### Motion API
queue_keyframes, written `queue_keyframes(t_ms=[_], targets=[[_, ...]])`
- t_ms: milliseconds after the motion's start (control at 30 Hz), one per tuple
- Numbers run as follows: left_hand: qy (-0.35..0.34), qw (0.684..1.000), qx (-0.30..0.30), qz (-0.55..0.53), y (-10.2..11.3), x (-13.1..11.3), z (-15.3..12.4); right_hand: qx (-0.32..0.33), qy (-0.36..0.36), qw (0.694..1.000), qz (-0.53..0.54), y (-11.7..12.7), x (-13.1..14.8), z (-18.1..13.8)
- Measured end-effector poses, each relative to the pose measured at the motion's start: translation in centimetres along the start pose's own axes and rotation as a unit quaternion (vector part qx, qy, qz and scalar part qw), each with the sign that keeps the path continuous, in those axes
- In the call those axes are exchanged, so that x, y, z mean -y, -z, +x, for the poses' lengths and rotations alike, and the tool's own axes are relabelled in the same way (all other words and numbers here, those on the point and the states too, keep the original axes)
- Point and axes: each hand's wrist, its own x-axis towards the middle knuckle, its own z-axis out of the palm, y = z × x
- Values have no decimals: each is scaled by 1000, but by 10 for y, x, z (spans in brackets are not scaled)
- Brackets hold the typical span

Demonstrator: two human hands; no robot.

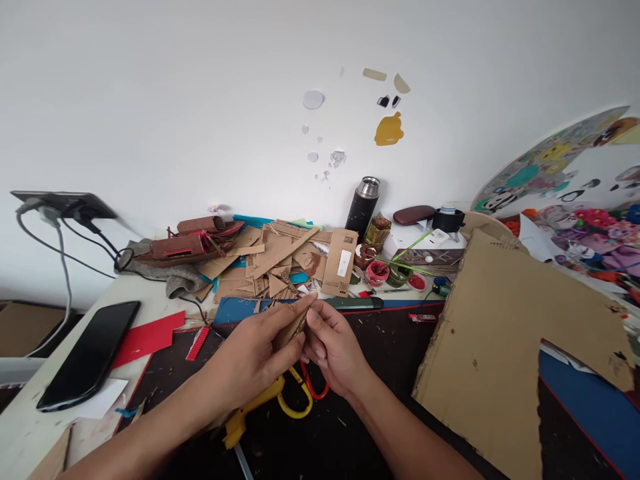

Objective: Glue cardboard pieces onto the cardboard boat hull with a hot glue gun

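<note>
Both the left hand and the right hand grip a small cardboard piece above the dark mat; a black phone lies left of the mat, a black thermos stands behind it.

Tan cardboard piece, tilted, between hands
</note>
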Motion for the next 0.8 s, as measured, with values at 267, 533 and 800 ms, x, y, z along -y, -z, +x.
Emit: queue_keyframes(t_ms=[267, 533, 800], targets=[[5, 1000, 19, -11, 2, 1, 3, 1, -4, 1000, 9, 2, -1, -1], [12, 999, 17, -29, 2, 4, 3, 6, -9, 1000, 10, 3, -1, 0], [21, 997, 13, -77, 2, 7, 4, 10, -2, 1000, 20, 3, -2, 0]])
